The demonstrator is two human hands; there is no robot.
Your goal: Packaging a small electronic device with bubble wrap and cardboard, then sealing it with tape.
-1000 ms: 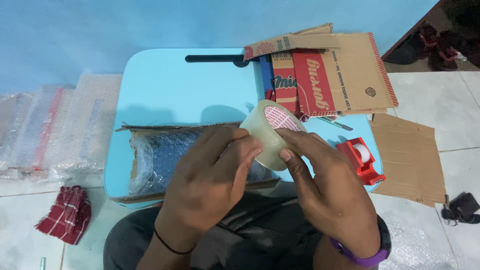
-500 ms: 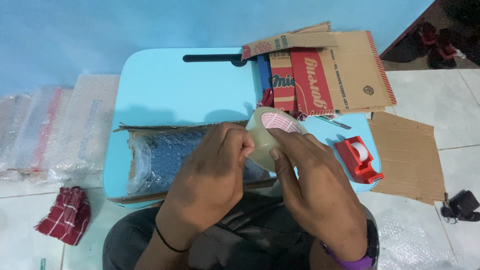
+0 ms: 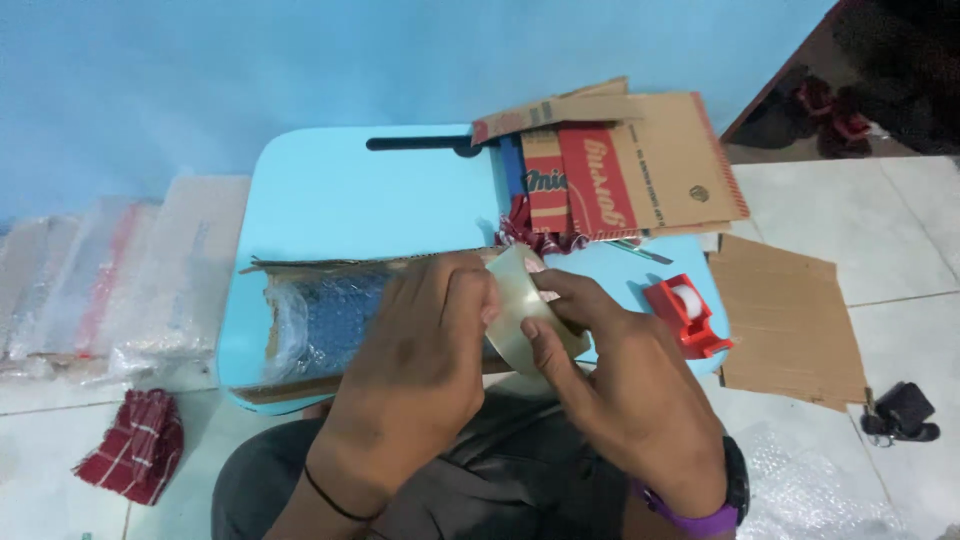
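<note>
Red tape dispenser (image 3: 686,313) beside right hand (image 3: 625,385).

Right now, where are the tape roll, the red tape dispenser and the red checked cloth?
tape roll (image 3: 520,310), head view, its clear outer band between both hands
red tape dispenser (image 3: 685,313), head view, its body
red checked cloth (image 3: 133,445), head view, its middle

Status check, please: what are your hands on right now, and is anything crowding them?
Both hands, left and right, grip the clear tape roll. Bubble-wrapped bundle lies just beyond. Red tape dispenser sits right, apart.
</note>
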